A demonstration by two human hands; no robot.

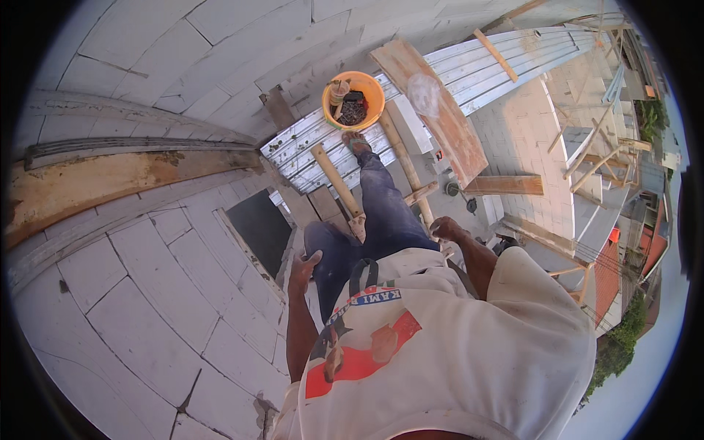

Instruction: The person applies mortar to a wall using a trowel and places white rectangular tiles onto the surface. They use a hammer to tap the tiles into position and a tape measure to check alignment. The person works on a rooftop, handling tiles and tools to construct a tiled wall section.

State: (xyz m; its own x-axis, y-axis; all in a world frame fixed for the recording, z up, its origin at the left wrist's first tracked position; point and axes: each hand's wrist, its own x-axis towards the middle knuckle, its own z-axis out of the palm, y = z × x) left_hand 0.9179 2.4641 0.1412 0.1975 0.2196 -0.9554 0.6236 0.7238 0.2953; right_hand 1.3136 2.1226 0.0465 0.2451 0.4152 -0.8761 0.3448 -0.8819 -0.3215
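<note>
My left hand is beside my bent left thigh in dark blue trousers, thumb showing and the other fingers partly hidden. My right hand has curled fingers beside a bamboo pole; what it holds, if anything, is unclear. A shorter pale pole lies to the left of my extended leg. My sandalled foot is on corrugated metal sheeting, just below an orange bucket containing small dark bits, tools and a cup.
A long dusty board lies on the right. Pale block walls surround a dark opening at left, with a wooden beam along the wall. Timber framing, rooftops and trees appear at far right, beyond a drop.
</note>
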